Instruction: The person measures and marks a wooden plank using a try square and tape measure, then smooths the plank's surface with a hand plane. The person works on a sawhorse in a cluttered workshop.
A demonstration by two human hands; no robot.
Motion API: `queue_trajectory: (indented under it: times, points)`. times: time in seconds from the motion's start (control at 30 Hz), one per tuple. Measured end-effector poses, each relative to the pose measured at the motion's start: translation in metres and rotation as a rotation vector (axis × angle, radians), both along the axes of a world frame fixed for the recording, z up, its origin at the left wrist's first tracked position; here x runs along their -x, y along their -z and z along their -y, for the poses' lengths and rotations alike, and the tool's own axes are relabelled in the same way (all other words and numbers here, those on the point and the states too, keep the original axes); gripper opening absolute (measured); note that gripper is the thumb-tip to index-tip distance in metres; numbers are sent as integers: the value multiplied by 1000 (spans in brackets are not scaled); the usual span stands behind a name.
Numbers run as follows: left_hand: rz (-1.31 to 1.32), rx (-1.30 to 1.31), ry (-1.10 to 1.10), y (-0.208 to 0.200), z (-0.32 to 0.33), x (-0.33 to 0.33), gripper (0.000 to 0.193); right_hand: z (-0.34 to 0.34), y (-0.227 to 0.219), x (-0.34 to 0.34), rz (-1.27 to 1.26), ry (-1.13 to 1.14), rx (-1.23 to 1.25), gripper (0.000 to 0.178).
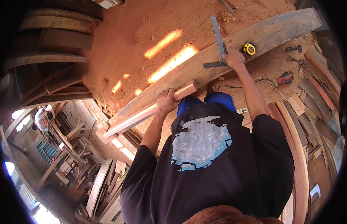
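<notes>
A long, wide wooden plank (283, 31) runs slantwise in front of me, from lower left to upper right. On its near side lies a squared wooden batten (134, 120), pale pinkish along one face. My left hand (166, 100) is closed over the batten towards its right end, fingers across the top. Farther right, my right hand (234, 58) grips a metal carpenter's square (219, 40) near its corner. The square's long blade points away from me, across the plank's far edge. Just right of that hand, a yellow and black tape measure (250, 48) rests on the plank.
Reddish sawdust covers the ground (125, 44). At right are a red power tool (285, 79), a cord (266, 79), a small dark tool (294, 48) and curved boards (293, 149). Stacked timbers (61, 39) stand at left; loose boards (98, 186) lie lower left.
</notes>
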State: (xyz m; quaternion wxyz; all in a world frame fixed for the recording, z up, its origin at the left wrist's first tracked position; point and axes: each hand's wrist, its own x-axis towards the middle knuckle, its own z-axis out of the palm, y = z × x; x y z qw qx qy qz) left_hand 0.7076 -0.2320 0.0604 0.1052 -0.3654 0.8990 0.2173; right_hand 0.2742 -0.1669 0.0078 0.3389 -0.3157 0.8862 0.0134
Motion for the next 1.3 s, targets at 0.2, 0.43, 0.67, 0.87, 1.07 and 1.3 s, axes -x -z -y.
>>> queue_trajectory:
  times: [0.2,0.43,0.67,0.87,1.07,1.3]
  points:
    - [-42,-7,-11,1,0,0,60,-15,39,-6,-8,10,33,38]
    - [-20,-5,1,-3,-1,-3,60,-32,13,-34,-65,167,80,38]
    - [-142,20,40,-5,2,-6,55,-36,32,-34,-183,172,-26,37]
    - [-162,26,27,-4,2,-10,57,-36,17,-47,-114,283,-40,43]
    - [-120,21,32,-5,3,-9,60,-38,29,-44,-109,325,-43,42]
    - [-124,17,16,-6,1,-9,59,-45,23,-55,-164,252,-6,42]
